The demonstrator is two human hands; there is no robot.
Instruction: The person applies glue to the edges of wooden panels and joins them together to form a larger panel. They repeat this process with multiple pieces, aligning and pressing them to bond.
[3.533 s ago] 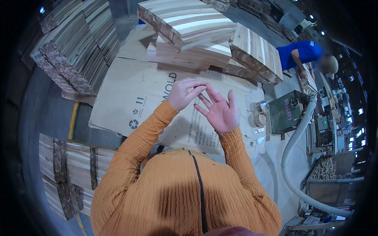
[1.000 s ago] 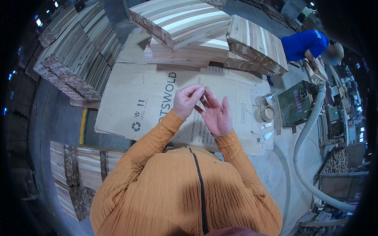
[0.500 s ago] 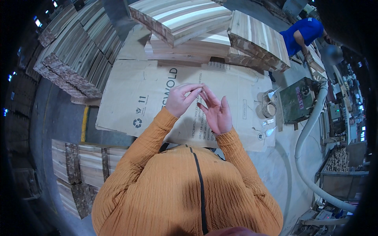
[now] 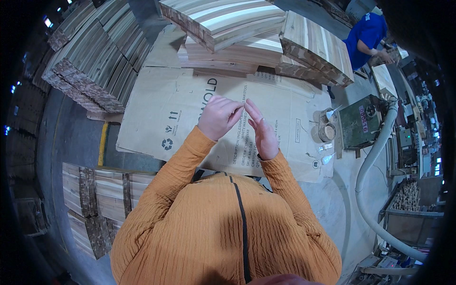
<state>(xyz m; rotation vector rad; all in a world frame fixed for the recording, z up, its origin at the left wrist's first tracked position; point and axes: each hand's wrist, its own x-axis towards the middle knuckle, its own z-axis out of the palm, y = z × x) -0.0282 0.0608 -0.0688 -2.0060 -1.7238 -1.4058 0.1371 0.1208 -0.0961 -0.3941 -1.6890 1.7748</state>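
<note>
Above a flattened cardboard sheet [image 4: 156,104], my two hands meet at the fingertips. My left hand [image 4: 217,118] is closed, thumb against the fingers, close to the right fingertips; whatever it pinches, if anything, is hidden or too small to make out. Upright beside it, my right hand [image 4: 263,132] has its fingers stretched out and the thumb side turned toward me. Nothing shows in its palm. To the right on the cardboard stand two small round tubs, the nearer tub [image 4: 327,132] with a tan content. A small white-tipped item [image 4: 326,159] lies below them.
Stacked wooden panels [image 4: 228,28] lie along the cardboard's far edge, with another panel [image 4: 316,47] leaning beside them. More panel stacks stand at left [image 4: 90,61] and lower left [image 4: 107,190]. A green machine [image 4: 361,122], a grey hose [image 4: 363,180] and a person in blue [image 4: 365,40] are at right.
My right hand has turned more edge-on, its fingers drawn closer together. My left fingers have curled in more. The person in blue has moved an arm outward.
</note>
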